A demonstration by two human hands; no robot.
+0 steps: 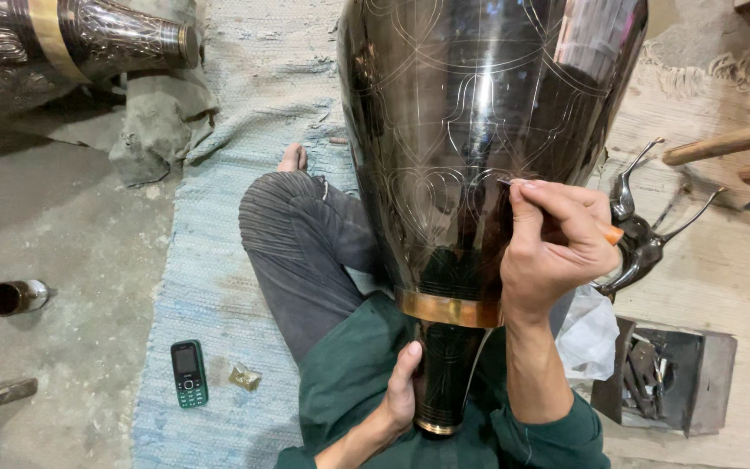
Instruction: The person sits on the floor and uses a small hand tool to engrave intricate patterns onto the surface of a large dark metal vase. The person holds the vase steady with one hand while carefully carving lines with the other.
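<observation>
A large dark metal vase (470, 113) with fine engraved lines lies tilted across my lap, its narrow neck toward me and a brass band (446, 309) around it. My left hand (403, 388) grips the neck near its lower end. My right hand (553, 243) pinches a thin engraving tool (507, 181) with an orange handle end, its tip touching the vase's surface beside a heart-shaped motif. My bent leg in dark trousers (301, 247) rests under the vase.
A green mobile phone (189, 373) and a small brass scrap (245, 376) lie on the blue woven mat. A small metal cup (16, 297) sits on the concrete floor at left. Another engraved vessel (62, 39) is top left. Metal handles (640, 239) and a tool tray (670, 378) lie at right.
</observation>
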